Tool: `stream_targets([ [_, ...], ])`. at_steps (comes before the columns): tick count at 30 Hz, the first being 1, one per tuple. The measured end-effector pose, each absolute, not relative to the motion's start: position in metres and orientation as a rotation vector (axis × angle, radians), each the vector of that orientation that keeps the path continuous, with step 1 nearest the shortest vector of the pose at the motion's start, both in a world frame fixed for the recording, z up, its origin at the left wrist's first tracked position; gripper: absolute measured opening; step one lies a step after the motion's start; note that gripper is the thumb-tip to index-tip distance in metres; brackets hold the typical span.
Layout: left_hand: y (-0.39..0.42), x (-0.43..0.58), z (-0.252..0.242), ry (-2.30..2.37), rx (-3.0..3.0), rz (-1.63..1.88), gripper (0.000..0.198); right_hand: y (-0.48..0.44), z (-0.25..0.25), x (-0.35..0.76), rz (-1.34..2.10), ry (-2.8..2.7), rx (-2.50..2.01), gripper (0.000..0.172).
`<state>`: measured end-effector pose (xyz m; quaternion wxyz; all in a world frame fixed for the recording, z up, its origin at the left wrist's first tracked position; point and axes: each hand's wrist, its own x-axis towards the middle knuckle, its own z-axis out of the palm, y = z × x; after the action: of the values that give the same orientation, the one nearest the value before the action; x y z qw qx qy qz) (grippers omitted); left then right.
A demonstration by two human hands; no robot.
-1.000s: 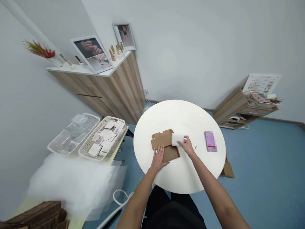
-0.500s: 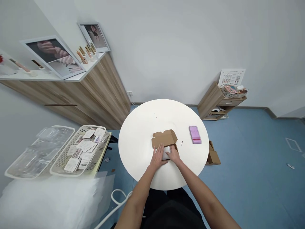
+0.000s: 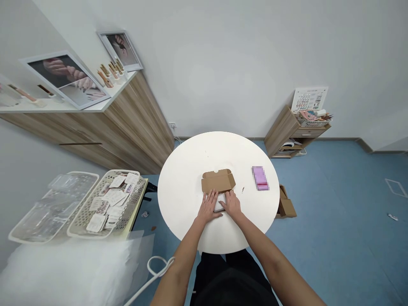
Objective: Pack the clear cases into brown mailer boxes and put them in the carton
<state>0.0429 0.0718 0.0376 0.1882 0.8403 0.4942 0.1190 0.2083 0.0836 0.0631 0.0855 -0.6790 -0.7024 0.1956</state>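
Both hands are down flat on the table now, my left hand (image 3: 208, 207) and my right hand (image 3: 231, 205) side by side, palms down and fingers spread, neither one clenched around anything. Between them sits the white block (image 3: 219, 205), mostly covered by my fingers, with only a sliver showing. A moment ago my right hand held it up beside the cardboard box (image 3: 218, 180); now it lies down in the box's lower half, close against my left hand, so the hold has gone from a pinch to a light press from both sides. The box's lid (image 3: 218, 180) stands unfolded, lying flat on the far side of my hands with its notched flap facing away from me, so the block is still uncovered. The round table (image 3: 188, 178) carries the box near its middle, with a pixelated pink packet (image 3: 260, 178) off to my right and a small dark speck (image 3: 242, 190) just beside the box. To my left, a basket of printed cards (image 3: 140, 191) sits next to a clear plastic tray (image 3: 54, 208).
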Motion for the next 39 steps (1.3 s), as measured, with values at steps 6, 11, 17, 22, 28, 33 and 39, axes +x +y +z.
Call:
stream_targets([
  [6, 0.085, 0.025, 0.064, 1.721, 1.659, 0.898, 0.066, 0.122, 0.075, 0.248, 0.802, -1.330, -2.060, 0.035],
  [11, 0.130, 0.011, 0.080, 1.710, 0.673, 0.848, 0.054, 0.165, 0.085, 0.268, 1.365, -0.700, -1.960, 0.042],
  [17, 0.166, 0.015, 0.092, 1.521, 0.650, 0.778, 0.026, 0.189, 0.103, 0.256, 1.761, -0.680, -1.736, 0.043],
  [22, 0.173, 0.015, 0.104, 1.510, 0.722, 0.731, 0.041, 0.197, 0.111, 0.254, 1.686, -1.021, -1.806, 0.042],
  [28, 0.163, 0.014, 0.115, 1.570, 0.869, 0.693, 0.070, 0.188, 0.122, 0.263, 1.581, -1.184, -1.844, 0.038],
  [33, 0.136, 0.017, 0.116, 1.595, 1.061, 0.693, 0.052, 0.168, 0.131, 0.269, 1.516, -1.333, -1.811, 0.026],
  [39, 0.102, 0.027, 0.106, 1.633, 1.319, 0.750, 0.032, 0.138, 0.130, 0.270, 1.274, -1.544, -1.874, 0.028],
])
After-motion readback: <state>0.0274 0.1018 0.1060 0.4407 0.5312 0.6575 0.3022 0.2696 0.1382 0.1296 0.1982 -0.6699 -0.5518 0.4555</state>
